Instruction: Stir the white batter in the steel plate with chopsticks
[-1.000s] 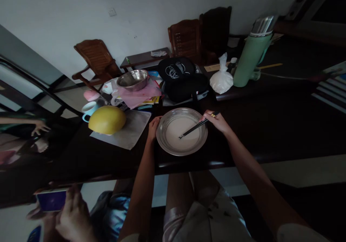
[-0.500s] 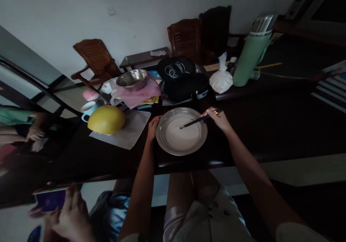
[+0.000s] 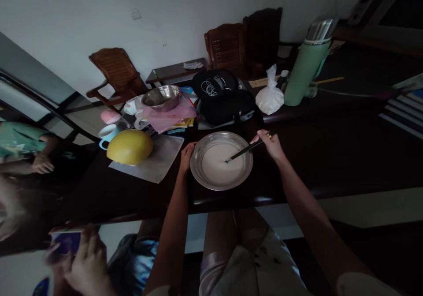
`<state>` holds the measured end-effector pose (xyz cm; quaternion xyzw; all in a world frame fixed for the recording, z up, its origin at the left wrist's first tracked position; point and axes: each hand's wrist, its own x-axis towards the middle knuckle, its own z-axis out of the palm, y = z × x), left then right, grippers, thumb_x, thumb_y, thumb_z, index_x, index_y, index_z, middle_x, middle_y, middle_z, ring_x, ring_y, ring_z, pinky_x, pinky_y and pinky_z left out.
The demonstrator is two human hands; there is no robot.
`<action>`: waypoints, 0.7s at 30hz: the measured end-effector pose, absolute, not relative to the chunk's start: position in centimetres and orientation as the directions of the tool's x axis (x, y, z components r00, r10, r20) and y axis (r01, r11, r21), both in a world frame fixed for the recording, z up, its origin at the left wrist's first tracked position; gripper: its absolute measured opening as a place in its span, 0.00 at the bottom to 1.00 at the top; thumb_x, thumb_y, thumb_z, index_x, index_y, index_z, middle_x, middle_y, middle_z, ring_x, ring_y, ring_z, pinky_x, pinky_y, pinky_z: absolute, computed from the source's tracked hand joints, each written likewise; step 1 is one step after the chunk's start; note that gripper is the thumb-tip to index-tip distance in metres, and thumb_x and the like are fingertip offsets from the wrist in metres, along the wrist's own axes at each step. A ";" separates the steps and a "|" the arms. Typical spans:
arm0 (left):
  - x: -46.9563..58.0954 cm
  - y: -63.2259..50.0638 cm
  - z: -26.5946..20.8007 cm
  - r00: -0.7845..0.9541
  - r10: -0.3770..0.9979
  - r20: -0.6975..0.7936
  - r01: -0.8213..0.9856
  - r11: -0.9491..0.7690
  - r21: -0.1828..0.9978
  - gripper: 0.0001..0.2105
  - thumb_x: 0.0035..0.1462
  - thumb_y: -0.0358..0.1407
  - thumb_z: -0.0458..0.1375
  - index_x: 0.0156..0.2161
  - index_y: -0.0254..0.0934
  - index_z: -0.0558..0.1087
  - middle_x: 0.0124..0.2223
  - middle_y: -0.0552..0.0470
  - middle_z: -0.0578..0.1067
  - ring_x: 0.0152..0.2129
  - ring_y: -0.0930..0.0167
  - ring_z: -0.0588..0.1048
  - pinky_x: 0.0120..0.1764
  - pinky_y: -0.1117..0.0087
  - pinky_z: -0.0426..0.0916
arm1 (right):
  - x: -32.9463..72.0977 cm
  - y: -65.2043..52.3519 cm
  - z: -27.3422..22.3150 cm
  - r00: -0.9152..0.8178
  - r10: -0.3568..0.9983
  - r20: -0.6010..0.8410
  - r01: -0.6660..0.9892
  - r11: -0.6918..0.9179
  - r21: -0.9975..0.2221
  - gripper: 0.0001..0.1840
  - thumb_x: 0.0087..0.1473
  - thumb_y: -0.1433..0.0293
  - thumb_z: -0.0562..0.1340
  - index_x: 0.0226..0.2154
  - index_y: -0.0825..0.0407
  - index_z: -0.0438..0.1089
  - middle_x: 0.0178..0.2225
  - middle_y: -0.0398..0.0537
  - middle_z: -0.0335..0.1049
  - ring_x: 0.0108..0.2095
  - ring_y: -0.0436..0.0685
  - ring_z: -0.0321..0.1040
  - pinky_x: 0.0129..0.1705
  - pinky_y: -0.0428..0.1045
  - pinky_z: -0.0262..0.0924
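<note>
A wide metal bowl (image 3: 195,172) stands near the front edge of the dark table, with a milky off-white liquid (image 3: 218,168) in it. My left hand (image 3: 187,155) grips the bowl's rim on the left side. Dark chopsticks (image 3: 243,151) are pinched in my right hand (image 3: 269,144), just past the bowl's right rim. They slant down to the left, and their tips are in the liquid near the middle of the bowl.
Left of the bowl, a yellow pomelo (image 3: 129,147) rests on a pale sheet (image 3: 160,163) beside a light blue mug (image 3: 108,133). Behind are a metal basin (image 3: 161,97), black case (image 3: 224,97), tied bag of white powder (image 3: 270,95) and green thermos (image 3: 306,69). Another person's hand (image 3: 87,256) holds a phone.
The chopstick tips have moved slightly right and toward me within the liquid, and my right hand has shifted a little with them. My left hand stays on the bowl.
</note>
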<state>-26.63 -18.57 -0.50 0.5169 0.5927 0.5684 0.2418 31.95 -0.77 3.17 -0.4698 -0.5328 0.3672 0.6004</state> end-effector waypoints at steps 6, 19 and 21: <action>-25.6 -18.9 -0.5 -0.212 0.874 0.437 0.405 -0.329 0.853 0.21 0.66 0.52 0.40 0.60 0.61 0.64 0.64 0.77 0.56 0.66 0.59 0.42 0.61 0.42 0.60 | 31.5 -0.8 3.0 0.016 0.945 0.328 0.091 0.325 -0.941 0.23 0.52 0.47 0.62 0.23 0.48 0.74 0.26 0.46 0.77 0.33 0.58 0.75 0.42 0.53 0.66; -27.2 -19.0 0.2 -0.436 0.888 0.148 0.202 -0.063 0.977 0.25 0.61 0.56 0.35 0.58 0.67 0.63 0.62 0.77 0.62 0.66 0.64 0.48 0.68 0.53 0.37 | 31.6 -0.7 3.1 0.058 0.952 0.299 0.070 0.295 -0.953 0.22 0.51 0.47 0.62 0.23 0.47 0.74 0.26 0.45 0.77 0.32 0.58 0.74 0.42 0.54 0.66; -27.4 -19.1 0.0 -0.411 0.897 0.164 0.212 -0.081 0.974 0.26 0.60 0.57 0.35 0.59 0.67 0.62 0.62 0.77 0.61 0.66 0.64 0.47 0.68 0.54 0.38 | 32.0 -0.6 3.0 0.173 0.939 0.298 0.065 0.291 -0.955 0.22 0.52 0.47 0.61 0.21 0.47 0.72 0.24 0.45 0.76 0.29 0.57 0.73 0.40 0.54 0.66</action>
